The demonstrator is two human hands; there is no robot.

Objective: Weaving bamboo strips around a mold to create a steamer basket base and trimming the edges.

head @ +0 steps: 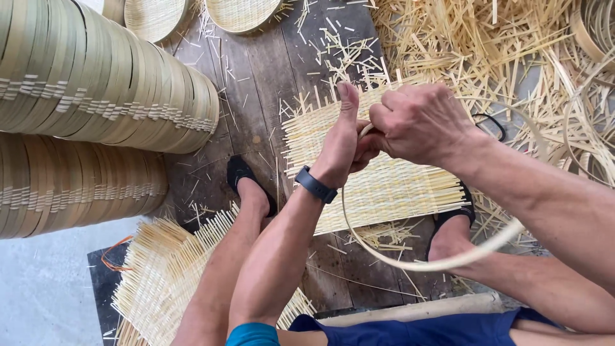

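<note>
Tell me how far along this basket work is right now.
Done: stacked bamboo hoops lie at left, finished round trays sit at the top, and a woven mat lies flat under the feet. In hand: the left hand and right hand grip a bent bamboo strip, a loop. Left: the mat has no rim yet; loose offcuts remain.

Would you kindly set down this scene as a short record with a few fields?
Setting: dark wooden floor strewn with bamboo offcuts
Left hand: closed on the bamboo hoop, thumb raised
Right hand: closed on the same hoop where its ends meet
Under the hands: flat woven mat, a foot on each side
Left of the view: stacked hoop rims in two rolls
Top edge: finished round trays
Near the knees: a pile of woven mats
</note>
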